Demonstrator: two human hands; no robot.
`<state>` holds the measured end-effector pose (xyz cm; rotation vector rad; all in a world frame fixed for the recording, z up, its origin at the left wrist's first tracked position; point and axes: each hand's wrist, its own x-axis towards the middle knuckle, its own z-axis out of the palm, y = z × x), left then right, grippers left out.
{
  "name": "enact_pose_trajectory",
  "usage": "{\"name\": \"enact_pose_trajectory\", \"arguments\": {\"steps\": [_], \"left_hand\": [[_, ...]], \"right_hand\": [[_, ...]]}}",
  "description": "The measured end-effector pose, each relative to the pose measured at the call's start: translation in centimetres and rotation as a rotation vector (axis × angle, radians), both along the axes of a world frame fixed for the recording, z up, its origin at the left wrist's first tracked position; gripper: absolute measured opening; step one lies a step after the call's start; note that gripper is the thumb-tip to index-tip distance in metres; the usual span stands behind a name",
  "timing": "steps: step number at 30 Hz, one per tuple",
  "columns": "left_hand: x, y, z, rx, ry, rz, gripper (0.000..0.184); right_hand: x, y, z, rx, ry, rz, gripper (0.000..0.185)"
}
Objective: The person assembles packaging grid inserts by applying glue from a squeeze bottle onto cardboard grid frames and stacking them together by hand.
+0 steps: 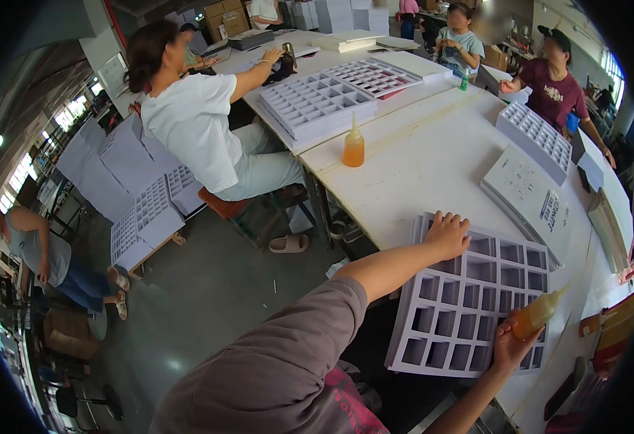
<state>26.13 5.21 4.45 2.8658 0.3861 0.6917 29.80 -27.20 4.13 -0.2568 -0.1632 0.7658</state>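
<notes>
A white compartment tray (pixel 450 314) with rows of square cells lies tilted at the near edge of the table, partly overhanging it. My left hand (pixel 446 237) rests on its far left corner, fingers curled over the far rim. My right hand (pixel 511 346) is closed around a soft squeeze bottle (pixel 537 316) of amber liquid, its pale nozzle pointing up and to the right. That hand is over the tray's right part and hides several cells. Beyond the tray lies a white printed box (pixel 525 203).
A second amber squeeze bottle (pixel 354 147) stands upright on the white table (pixel 411 163). Stacked compartment trays (pixel 317 105) lie farther back, with another stack (pixel 536 137) at right. A seated person in white (pixel 194 123) is at left; others sit around the table. Tray stacks (pixel 147 217) stand near the floor.
</notes>
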Motion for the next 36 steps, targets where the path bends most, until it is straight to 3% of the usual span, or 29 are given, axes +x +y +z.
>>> {"name": "enact_pose_trajectory", "arguments": {"steps": [11, 14, 17, 21, 23, 24, 25, 27, 34, 36], "left_hand": [[0.1, 0.2, -0.4, -0.038, -0.029, -0.002, 0.042], [1.0, 1.3, -0.7, -0.348, -0.144, -0.036, 0.039], [1.4, 3.4, -2.3, -0.704, -0.616, 0.018, 0.034], [-7.8, 3.6, -1.4, -0.354, -0.29, 0.17, 0.052], [-10.9, 2.0, -1.3, -0.58, 0.053, 0.331, 0.067], [-11.6, 1.7, -1.3, -0.745, 0.258, 0.267, 0.074], [-11.5, 1.3, -3.8, -0.787, 0.227, 0.175, 0.083], [-12.8, -1.3, -2.6, -0.8, 0.193, 0.153, 0.092], [-12.6, -3.8, -2.1, -0.897, 0.099, 0.208, 0.094], [-12.9, -4.0, -1.9, -0.799, 0.082, 0.178, 0.093]], "right_hand": [[0.5, -0.1, 0.3, -0.018, -0.017, -0.024, 0.053], [0.6, -0.3, -0.1, -0.128, -0.112, -0.088, 0.05], [0.2, 0.0, -0.3, -0.152, -0.262, -0.204, 0.046], [-0.6, 0.3, 0.1, -0.215, -0.34, -0.242, 0.041], [-0.5, 0.1, 0.0, -0.184, -0.275, -0.217, 0.039], [-0.3, 0.0, 0.0, -0.172, -0.243, -0.201, 0.038], [-0.1, 0.1, -0.1, -0.147, -0.259, -0.181, 0.038], [0.0, -0.1, -0.5, -0.106, -0.285, -0.152, 0.037], [-0.4, 0.3, -0.2, -0.211, -0.326, -0.209, 0.04], [0.0, 0.0, -0.8, -0.236, -0.307, -0.209, 0.04]]}}
